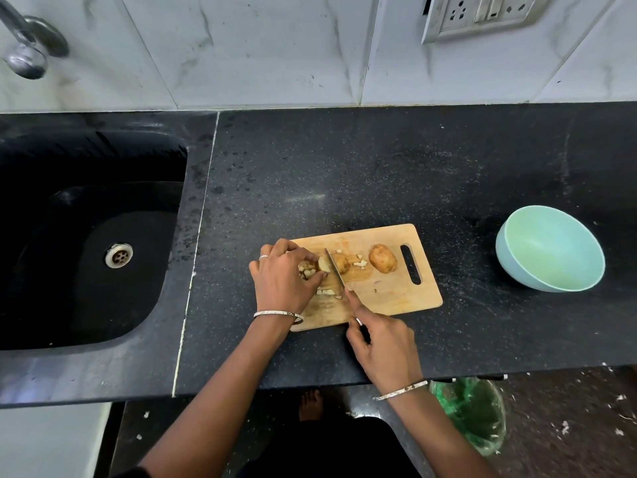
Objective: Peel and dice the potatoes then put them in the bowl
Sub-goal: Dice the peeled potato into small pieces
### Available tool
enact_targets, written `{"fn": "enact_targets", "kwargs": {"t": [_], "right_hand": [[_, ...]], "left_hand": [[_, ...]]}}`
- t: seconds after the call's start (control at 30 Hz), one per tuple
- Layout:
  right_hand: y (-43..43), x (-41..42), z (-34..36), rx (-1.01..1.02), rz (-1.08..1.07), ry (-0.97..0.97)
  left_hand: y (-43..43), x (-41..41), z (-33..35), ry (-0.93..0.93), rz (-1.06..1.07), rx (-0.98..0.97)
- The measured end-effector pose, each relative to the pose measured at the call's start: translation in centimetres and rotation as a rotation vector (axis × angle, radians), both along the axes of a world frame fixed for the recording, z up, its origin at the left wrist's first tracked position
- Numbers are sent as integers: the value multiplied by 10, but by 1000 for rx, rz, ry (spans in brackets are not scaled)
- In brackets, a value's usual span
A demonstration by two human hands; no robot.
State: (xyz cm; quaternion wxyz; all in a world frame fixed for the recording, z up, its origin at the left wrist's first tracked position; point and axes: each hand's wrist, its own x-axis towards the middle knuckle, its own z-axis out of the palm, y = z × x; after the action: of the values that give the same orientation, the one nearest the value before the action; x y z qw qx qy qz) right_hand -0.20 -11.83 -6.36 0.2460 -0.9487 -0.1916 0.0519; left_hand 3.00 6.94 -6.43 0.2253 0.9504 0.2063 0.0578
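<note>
A wooden cutting board [389, 294] lies on the black counter. My left hand [282, 277] curls over a partly cut potato [323, 264] at the board's left end, with several small diced pieces [308, 272] under its fingers. My right hand [382, 343] grips a knife [336, 270] by the handle, forefinger stretched along the blade's back. The blade stands between the cut potato and another potato piece [342, 263]. A whole brown potato [382, 258] lies near the board's handle slot. More dice [360, 264] are scattered on the board. A pale green bowl [548, 250] stands to the right, with nothing in it.
A black sink [86, 243] with a metal drain lies to the left, a tap [27, 43] above it. A wall socket plate [482, 13] hangs at the upper right. Below the counter edge stands a bin with a green liner [472, 415].
</note>
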Motion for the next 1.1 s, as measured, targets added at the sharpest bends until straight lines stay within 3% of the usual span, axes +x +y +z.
{"fn": "enact_targets", "kwargs": {"t": [0.27, 0.6, 1.1], "right_hand": [[-5, 2, 2, 36, -53, -5], [-3, 3, 2, 241, -60, 76], [-14, 7, 1, 327, -18, 122]], "left_hand": [[-4, 4, 3, -3, -5, -33], [-1, 1, 6, 36, 10, -9], [1, 14, 9, 65, -72, 3]]}}
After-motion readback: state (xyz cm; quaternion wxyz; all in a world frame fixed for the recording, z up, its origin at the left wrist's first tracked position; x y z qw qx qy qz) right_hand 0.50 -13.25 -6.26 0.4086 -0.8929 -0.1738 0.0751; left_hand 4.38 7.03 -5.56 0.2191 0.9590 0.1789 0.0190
